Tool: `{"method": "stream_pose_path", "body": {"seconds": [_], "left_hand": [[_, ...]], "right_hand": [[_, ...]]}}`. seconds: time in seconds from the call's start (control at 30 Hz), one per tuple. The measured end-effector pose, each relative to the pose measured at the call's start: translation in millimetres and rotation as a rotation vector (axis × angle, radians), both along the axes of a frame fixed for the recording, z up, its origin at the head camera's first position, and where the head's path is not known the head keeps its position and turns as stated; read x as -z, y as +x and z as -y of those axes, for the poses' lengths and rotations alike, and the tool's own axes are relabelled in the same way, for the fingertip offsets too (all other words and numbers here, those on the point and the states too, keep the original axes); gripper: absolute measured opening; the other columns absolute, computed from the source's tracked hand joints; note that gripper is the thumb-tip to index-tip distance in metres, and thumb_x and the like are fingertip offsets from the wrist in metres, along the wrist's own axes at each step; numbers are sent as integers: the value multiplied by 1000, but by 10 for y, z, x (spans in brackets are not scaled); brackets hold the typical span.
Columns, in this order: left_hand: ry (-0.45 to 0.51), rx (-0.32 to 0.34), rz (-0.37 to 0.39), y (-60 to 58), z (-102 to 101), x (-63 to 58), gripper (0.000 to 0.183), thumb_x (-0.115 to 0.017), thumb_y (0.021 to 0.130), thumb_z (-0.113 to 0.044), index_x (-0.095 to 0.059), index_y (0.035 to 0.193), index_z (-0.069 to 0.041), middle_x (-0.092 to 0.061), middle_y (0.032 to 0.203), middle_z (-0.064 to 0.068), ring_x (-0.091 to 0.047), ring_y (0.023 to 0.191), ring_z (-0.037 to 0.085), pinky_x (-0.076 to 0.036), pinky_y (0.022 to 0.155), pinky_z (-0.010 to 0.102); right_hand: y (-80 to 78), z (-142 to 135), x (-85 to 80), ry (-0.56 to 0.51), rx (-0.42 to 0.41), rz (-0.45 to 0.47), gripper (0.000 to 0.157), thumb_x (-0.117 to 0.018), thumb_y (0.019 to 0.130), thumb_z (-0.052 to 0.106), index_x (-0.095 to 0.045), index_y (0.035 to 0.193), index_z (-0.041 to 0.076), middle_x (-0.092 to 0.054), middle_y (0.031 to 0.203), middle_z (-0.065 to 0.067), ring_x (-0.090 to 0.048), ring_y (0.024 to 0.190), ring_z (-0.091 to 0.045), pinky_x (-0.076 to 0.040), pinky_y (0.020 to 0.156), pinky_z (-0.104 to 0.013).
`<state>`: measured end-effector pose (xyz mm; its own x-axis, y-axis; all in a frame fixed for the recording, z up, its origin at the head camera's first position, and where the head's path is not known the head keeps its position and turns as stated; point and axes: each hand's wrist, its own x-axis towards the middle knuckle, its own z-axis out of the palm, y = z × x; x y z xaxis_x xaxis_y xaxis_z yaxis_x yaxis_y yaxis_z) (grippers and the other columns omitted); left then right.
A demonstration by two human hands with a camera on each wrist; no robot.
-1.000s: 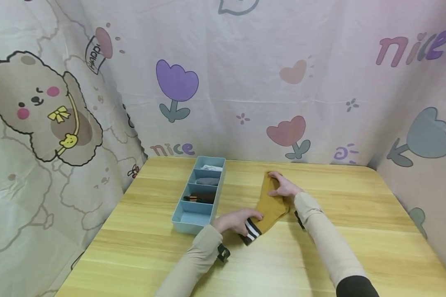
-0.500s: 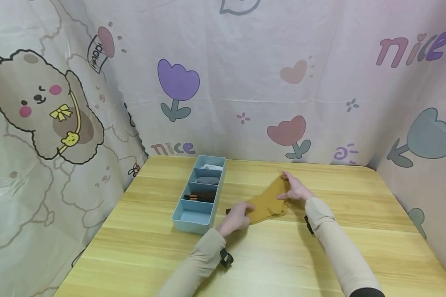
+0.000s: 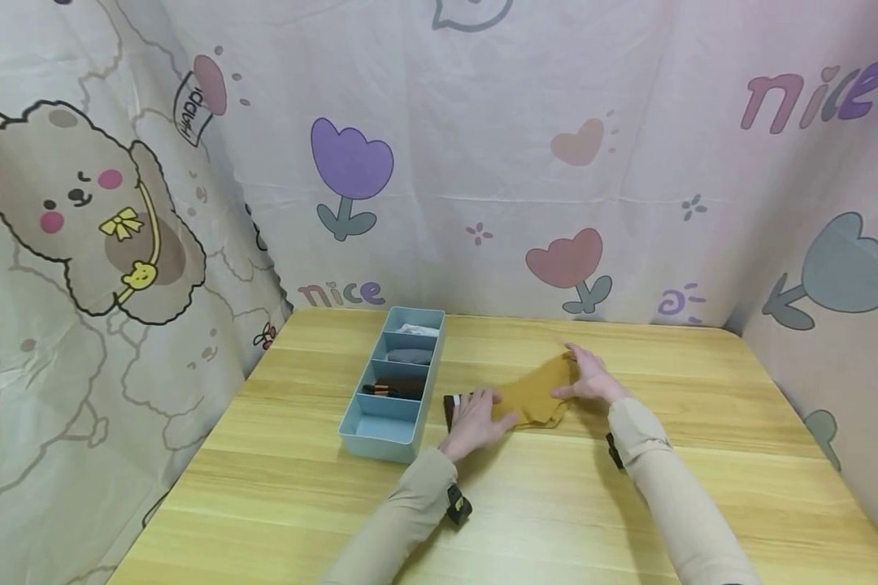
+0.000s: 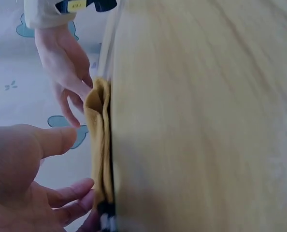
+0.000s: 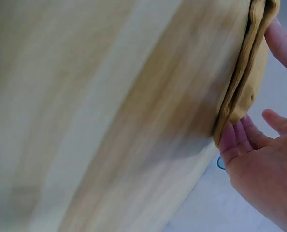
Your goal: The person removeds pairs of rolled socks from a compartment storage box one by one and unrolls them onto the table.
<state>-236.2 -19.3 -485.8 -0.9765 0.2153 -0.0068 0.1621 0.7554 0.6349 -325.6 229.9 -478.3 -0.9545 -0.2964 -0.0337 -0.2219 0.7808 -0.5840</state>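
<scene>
A mustard-yellow pair of socks lies flat on the table, its dark cuff with white stripes toward the box. In the left wrist view the socks appear as stacked layers. My left hand rests over the cuff end with fingers spread and thumb apart. At the other end, my right hand touches the socks' edge with its fingertips. The right wrist view has those fingers lightly bent against the socks, the thumb standing off from the cloth.
Left of the socks stands a light-blue divided box. Its compartments hold a white item, a grey rolled item and a dark brown bundle; the nearest is empty. Printed curtains hang behind the wooden table.
The socks have turned from slanting toward me to lying nearly crosswise, cuff to the left. My left hand has loosened from the cuff and spread; my right hand has shifted right.
</scene>
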Motion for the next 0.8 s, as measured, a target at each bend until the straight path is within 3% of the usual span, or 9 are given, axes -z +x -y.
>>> {"method": "stream_pose_path", "body": {"seconds": [0.3,0.63,0.8], "left_hand": [[42,-90,-6,-102,-56,56,54,-65,92,-50,-59,128,-9,-55,135,11,-42,127,34,-32,109,54],[16,-88,-119,-206,-127,133,57,-66,91,-50,-60,124,-4,-54,128,15,-46,126,34,-33,114,51],[44,-89,-112,-267,-136,117,57,-70,89,-47,-60,122,-1,-52,133,19,-46,133,37,-22,123,58]], "right_hand": [[139,-61,-16,27,47,69,104,-86,78,29,-23,153,-6,-29,150,-40,-26,139,-57,-28,115,-70],[277,-89,-70,90,98,115,95,-85,79,34,-35,146,-11,-33,141,-43,-34,131,-57,-32,112,-70],[359,-92,-86,101,123,129,93,-83,80,36,-35,146,-11,-36,138,-41,-39,127,-55,-37,108,-69]]}}
